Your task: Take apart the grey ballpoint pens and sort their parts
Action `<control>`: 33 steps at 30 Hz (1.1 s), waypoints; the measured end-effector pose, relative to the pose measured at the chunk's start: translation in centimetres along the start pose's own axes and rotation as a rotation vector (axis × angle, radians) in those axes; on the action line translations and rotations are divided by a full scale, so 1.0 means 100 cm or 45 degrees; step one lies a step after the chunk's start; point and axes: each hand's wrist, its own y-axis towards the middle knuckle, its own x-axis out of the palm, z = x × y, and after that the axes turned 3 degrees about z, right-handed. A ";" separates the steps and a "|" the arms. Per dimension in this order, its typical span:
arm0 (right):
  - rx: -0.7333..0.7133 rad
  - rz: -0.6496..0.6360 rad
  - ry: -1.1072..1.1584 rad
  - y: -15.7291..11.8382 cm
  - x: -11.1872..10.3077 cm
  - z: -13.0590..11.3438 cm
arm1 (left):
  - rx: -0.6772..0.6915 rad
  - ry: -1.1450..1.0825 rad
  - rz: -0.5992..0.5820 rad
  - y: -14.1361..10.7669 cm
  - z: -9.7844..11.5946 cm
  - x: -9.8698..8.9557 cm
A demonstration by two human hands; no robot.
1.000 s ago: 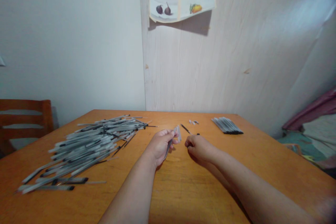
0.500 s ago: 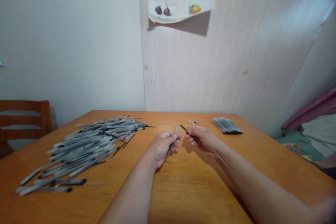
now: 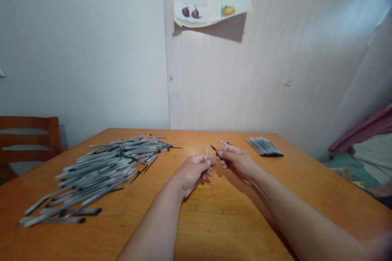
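Note:
Over the middle of the table, my left hand point(image 3: 194, 173) is closed around a pen point(image 3: 198, 181) whose dark length slants down under the palm. A pale translucent piece point(image 3: 207, 151) sticks up by its fingertips; I cannot tell whether it belongs to that pen. Just to the right, my right hand point(image 3: 237, 162) pinches a thin black pen part point(image 3: 213, 148) between thumb and fingers, its tip pointing up and left. Both sets of fingertips are close together, and the fingers hide much of what they hold.
A large loose pile of pens point(image 3: 107, 167) covers the left of the wooden table point(image 3: 220, 228). At the back right lies a neat row of pens point(image 3: 265, 147). Small white pieces point(image 3: 225, 142) sit behind my right hand. A wooden chair point(image 3: 27, 138) stands at left.
My left hand has moved slightly right, bringing its fingertips nearer to my right hand. The right hand has barely shifted, and both grips look the same.

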 end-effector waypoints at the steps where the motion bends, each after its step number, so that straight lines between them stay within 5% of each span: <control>1: -0.003 -0.011 -0.012 0.000 0.000 0.000 | -0.001 0.004 0.003 0.000 0.000 0.000; 33: -0.037 -0.089 -0.214 -0.003 0.005 -0.002 | -0.017 0.063 0.017 -0.001 0.001 0.004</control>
